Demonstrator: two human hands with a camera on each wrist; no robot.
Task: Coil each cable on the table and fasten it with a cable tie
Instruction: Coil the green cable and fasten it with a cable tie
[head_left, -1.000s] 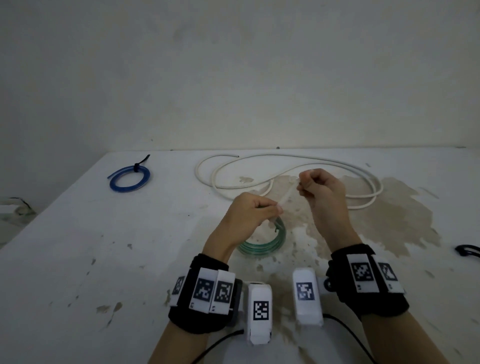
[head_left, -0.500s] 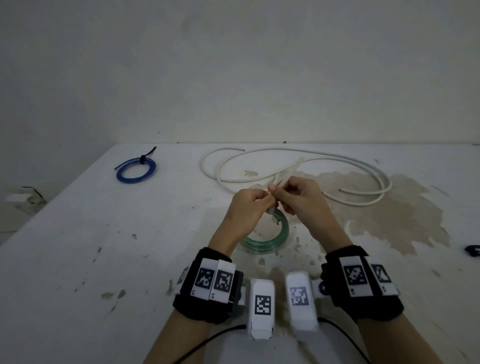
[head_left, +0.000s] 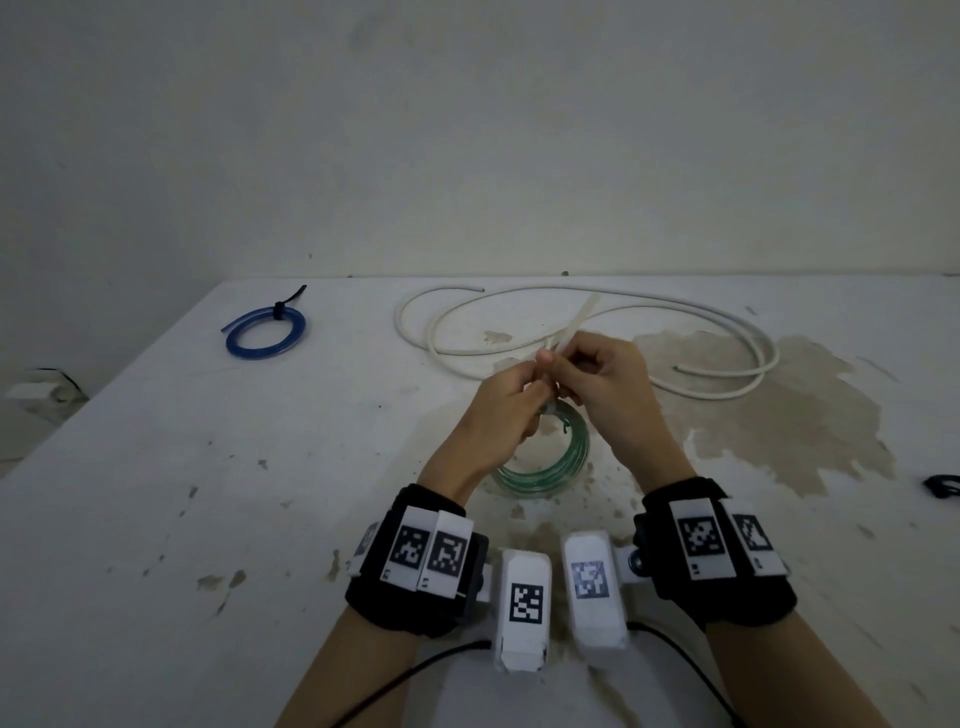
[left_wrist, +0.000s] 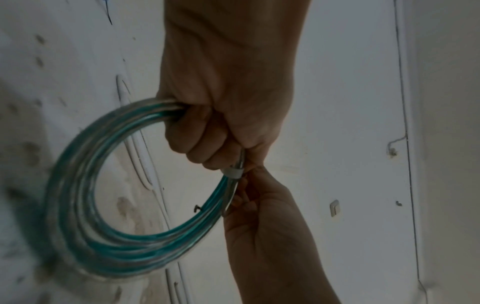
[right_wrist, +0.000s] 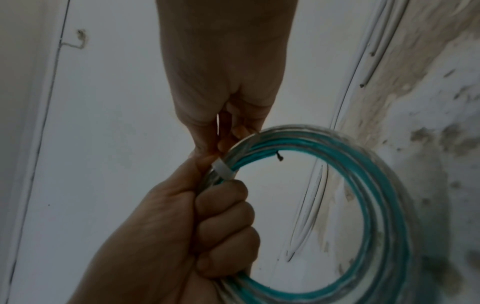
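A coil of clear green cable (head_left: 563, 460) hangs just above the table centre. My left hand (head_left: 511, 402) grips its upper part in a fist (left_wrist: 207, 139). A white cable tie band (right_wrist: 223, 169) wraps the bundle right beside that fist. My right hand (head_left: 597, 374) meets the left one and pinches the tie at the band (left_wrist: 246, 191). The tie's tail (head_left: 574, 325) sticks up and away past the fingers. A long white cable (head_left: 727, 322) lies loose in wide loops behind the hands.
A blue coil (head_left: 265, 332) fastened with a black tie lies at the far left of the table (head_left: 156, 519). A small black object (head_left: 943, 486) shows at the right edge. A brown stain covers the table's right half. A wall stands behind.
A second ago my right hand was away from the left, drawing the tie out to the right. It has since come back against the left hand at the band.
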